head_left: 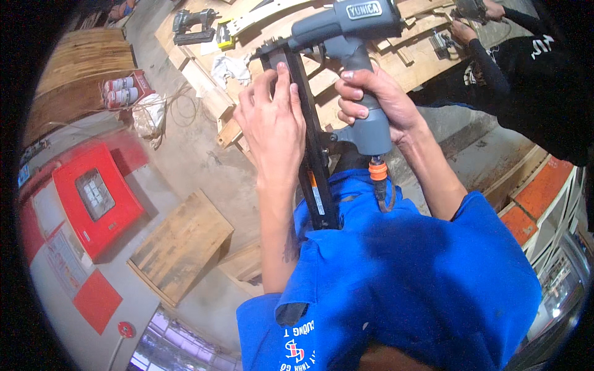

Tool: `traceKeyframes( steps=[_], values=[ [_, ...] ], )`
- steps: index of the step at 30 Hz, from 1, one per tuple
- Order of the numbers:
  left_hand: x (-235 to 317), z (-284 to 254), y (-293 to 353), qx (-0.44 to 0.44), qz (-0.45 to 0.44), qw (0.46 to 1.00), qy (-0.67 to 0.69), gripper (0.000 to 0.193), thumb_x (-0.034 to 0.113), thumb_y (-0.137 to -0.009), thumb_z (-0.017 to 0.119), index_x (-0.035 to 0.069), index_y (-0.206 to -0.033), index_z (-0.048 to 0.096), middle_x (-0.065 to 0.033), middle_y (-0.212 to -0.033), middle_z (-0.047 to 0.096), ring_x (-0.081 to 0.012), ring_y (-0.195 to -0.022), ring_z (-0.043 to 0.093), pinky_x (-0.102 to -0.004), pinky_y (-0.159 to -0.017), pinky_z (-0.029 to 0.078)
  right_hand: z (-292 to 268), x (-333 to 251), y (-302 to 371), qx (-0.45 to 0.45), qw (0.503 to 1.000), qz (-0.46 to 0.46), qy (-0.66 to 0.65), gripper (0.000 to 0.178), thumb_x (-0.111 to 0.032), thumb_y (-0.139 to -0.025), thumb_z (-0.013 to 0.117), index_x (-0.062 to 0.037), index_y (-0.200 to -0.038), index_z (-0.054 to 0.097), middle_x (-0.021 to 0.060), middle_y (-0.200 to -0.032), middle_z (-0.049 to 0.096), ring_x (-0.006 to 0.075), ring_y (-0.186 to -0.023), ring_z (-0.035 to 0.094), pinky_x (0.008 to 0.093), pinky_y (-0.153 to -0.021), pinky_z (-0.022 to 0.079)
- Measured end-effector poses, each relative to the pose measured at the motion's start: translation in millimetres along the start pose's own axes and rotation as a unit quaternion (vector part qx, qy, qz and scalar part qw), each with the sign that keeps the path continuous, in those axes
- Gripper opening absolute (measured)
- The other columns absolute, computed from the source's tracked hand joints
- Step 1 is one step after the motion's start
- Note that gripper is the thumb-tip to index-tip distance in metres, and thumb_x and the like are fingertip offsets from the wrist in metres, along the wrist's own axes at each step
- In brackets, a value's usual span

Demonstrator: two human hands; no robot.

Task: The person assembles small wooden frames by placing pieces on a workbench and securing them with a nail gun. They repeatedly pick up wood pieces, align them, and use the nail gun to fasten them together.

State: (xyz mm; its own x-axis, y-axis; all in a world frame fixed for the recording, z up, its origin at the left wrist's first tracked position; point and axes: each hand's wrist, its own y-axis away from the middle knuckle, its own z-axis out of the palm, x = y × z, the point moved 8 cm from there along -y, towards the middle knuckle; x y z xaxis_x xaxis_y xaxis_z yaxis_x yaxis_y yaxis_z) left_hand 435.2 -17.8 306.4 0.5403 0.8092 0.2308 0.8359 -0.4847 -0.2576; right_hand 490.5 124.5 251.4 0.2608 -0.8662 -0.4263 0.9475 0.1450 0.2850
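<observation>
A grey pneumatic nail gun (315,31) is held up in front of my blue shirt, over the near side of the workbench. My right hand (387,102) wraps round its grip, fingers closed. An orange-ringed air coupling (377,170) and a dark hose hang from the bottom of the grip. My left hand (272,117) lies against the long black magazine (312,142), near the nose end, its fingers bent over the rail. What the fingertips press on is partly hidden. The magazine's lower end reaches down to my shirt.
Wooden strips and frames cover the workbench (179,55). A second nail gun (195,28) and a white cloth (230,69) lie there. At the right a co-worker in black (526,93) handles tools. Wooden panels (185,247) and a red cabinet (96,198) are at the left.
</observation>
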Motion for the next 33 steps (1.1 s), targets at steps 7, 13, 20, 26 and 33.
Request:
traceKeyframes(
  steps=[7, 13, 20, 26, 33],
  values=[
    [-24.3, -17.0, 33.6, 0.002, -0.071, 0.997, -0.034, 0.034, 0.024, -0.1, 0.066, 0.01, -0.13, 0.073, -0.0087, -0.124, 0.068, -0.0316, -0.119, 0.057, -0.0488, -0.103, 0.044, 7.0, 31.6, -24.8, -0.006, 0.997, 0.076, -0.019, 0.013, -0.013, -0.103, 0.062, -0.0041, -0.11, 0.055, -0.0004, -0.077, 0.053, 0.0113, -0.057, 0.055, 0.0329, -0.059, 0.057],
    [-54.7, -45.9, 60.1, -0.007, -0.142, 0.989, -0.048, 0.033, 0.027, -0.097, 0.071, 0.009, -0.124, 0.074, -0.0093, -0.12, 0.069, -0.0318, -0.118, 0.058, -0.0477, -0.103, 0.044, 30.0, 67.5, -42.2, -0.013, 0.988, 0.153, 0.018, 0.014, -0.018, -0.109, 0.053, -0.0134, -0.097, 0.051, -0.0062, -0.072, 0.047, 0.0059, -0.053, 0.048, 0.0305, -0.059, 0.05],
    [-104.4, -58.1, 69.2, 0.085, -0.198, 0.975, 0.058, 0.031, 0.025, -0.1, 0.068, 0.014, -0.129, 0.074, -0.0165, -0.128, 0.063, -0.0349, -0.117, 0.062, -0.0465, -0.101, 0.049, 47.4, 93.5, -41.7, -0.048, 0.973, 0.226, -0.028, 0.018, -0.021, -0.109, 0.054, -0.0148, -0.093, 0.051, -0.0082, -0.07, 0.046, 0.0041, -0.051, 0.045, 0.0277, -0.058, 0.047],
    [-113.3, -55.9, 69.4, 0.075, -0.182, 0.98, 0.013, 0.033, 0.02, -0.1, 0.067, 0.014, -0.132, 0.073, -0.0119, -0.124, 0.065, -0.0313, -0.112, 0.062, -0.0441, -0.096, 0.049, 57.8, 98.1, -42.8, -0.085, 0.97, 0.225, -0.038, 0.008, -0.015, -0.107, 0.056, -0.0139, -0.106, 0.048, -0.0037, -0.074, 0.05, 0.0079, -0.055, 0.051, 0.0319, -0.058, 0.052],
    [-107.7, -72.1, 72.0, 0.091, -0.081, 0.987, -0.103, 0.04, 0.013, -0.091, 0.072, 0.014, -0.131, 0.074, -0.004, -0.117, 0.067, -0.0249, -0.109, 0.061, -0.0414, -0.094, 0.046, 57.9, 102.6, -43.2, -0.094, 0.969, 0.225, -0.03, 0.008, -0.015, -0.107, 0.056, -0.0135, -0.103, 0.049, -0.0036, -0.073, 0.048, 0.0081, -0.054, 0.051, 0.0333, -0.058, 0.054]
  ],
)
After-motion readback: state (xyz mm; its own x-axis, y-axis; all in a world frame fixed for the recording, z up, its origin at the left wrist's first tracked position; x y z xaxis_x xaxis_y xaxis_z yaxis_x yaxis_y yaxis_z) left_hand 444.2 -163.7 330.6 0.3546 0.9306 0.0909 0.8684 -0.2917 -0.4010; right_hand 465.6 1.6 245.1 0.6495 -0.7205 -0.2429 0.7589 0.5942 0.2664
